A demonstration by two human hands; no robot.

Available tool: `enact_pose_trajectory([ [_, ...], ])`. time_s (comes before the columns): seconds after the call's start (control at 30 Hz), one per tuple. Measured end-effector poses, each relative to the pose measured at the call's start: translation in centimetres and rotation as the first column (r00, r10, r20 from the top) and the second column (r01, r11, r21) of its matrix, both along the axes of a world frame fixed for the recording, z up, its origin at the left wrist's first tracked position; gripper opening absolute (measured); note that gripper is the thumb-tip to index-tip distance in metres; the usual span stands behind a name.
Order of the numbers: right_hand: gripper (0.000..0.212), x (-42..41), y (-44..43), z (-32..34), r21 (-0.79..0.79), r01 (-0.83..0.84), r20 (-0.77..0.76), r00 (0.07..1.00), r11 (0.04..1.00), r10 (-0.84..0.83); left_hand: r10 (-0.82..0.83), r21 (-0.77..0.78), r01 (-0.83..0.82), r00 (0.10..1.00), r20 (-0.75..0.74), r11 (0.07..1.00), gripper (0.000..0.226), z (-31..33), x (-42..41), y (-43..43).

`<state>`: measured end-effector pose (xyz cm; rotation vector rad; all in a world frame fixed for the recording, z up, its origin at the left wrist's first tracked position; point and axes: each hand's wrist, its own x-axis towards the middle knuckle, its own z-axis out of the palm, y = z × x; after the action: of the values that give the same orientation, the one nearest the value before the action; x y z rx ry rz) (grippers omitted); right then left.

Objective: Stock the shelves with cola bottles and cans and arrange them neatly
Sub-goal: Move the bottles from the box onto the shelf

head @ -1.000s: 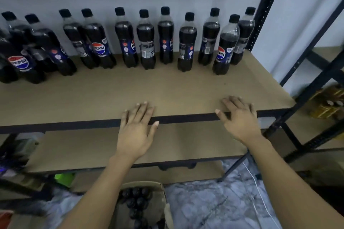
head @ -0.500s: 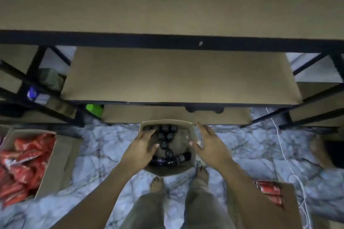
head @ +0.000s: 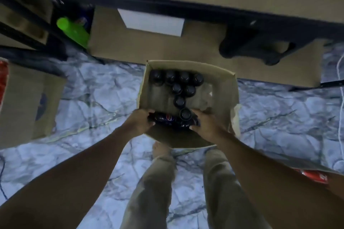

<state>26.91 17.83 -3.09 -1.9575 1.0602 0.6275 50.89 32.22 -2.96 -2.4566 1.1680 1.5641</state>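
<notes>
1. left hand (head: pixel 138 121) is down inside an open brown cardboard box (head: pixel 229 95), its fingers curled round the left end of a dark plastic cola bottle (head: pixel 167 118) with a blue, red and white label.
2. right hand (head: pixel 206 123) is in the box too, fingers curled over the right end of that same bottle, so both hands have hold of it.
3. the bottle lies on its side along the near wall of the box, label facing up.
4. behind it stand eight upright cola bottles (head: pixel 176 87), seen from above as round black caps: four in a row against the far wall, two next, then one, then one more just beside the right hand's fingers.
5. the box sits on a pale grey marbled floor (head: pixel 96 89), close in front of a black metal shelf frame (head: pixel 204 8) with tan boards.
6. a bare foot (head: pixel 160 148) and khaki trouser legs (head: pixel 154 191) stand right at the near side of the box.
7. off to the left is a second cardboard box (head: pixel 24 98), and a bright green object (head: pixel 74 31) lies under the shelving; it is too blurred to say what it is.
8. red packets (head: pixel 314 176) show by the right forearm.
</notes>
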Motion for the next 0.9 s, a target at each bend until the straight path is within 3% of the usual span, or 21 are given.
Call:
enact_pose_trajectory([
  [0.2, 0.069, 0.0, 1.1, -8.8, -0.053, -0.035, 0.126, 0.991, 0.998, 0.042, 0.021, 0.026, -0.02, 0.999, -0.045, 0.999, 0.058, -10.1, -0.3, -3.1],
  [0.33, 0.05, -0.8, 1.1, -11.4, -0.078, 0.071, 0.282, 0.958, 0.994, -0.046, 0.062, 0.087, -0.065, 0.998, 0.03, 0.994, 0.067, -16.3, -0.1, -3.5],
  [0.43, 0.048, -1.5, 0.8, -12.5, -0.084, 0.109, 0.354, 0.932, 0.991, -0.072, -0.055, 0.177, 0.045, 0.997, 0.053, 0.983, 0.067, -19.4, -0.3, -3.9],
  [0.6, 0.046, -2.2, 0.9, -13.9, -0.072, 0.159, 0.438, 0.892, 0.985, -0.112, -0.275, 0.274, 0.251, 0.96, 0.049, 0.928, 0.038, -23.1, -0.1, -3.4],
  [0.67, 0.044, -2.4, 1.0, -14.1, -0.043, 0.178, 0.461, 0.877, 0.983, -0.139, -0.25, 0.281, 0.23, 0.968, 0.035, 0.932, 0.033, -22.8, -0.3, -3.8],
  [0.73, 0.043, -2.7, 1.3, -14.1, -0.01, 0.2, 0.466, 0.868, 0.98, -0.172, -0.201, 0.297, 0.188, 0.979, 0.013, 0.936, 0.044, -22.2, -0.3, -4.3],
  [0.8, 0.043, -2.7, 1.6, -13.9, 0.02, 0.232, 0.458, 0.862, 0.972, -0.215, -0.163, 0.239, 0.16, 0.987, -0.007, 0.958, 0.054, -21.7, 0.2, -4.2],
  [0.9, 0.04, -2.5, 1.4, -13.9, 0.008, 0.291, 0.455, 0.851, 0.957, -0.262, 0.021, 0.092, -0.01, 0.992, -0.126, 0.996, 0.055, -20.8, 0.6, -4.1],
])
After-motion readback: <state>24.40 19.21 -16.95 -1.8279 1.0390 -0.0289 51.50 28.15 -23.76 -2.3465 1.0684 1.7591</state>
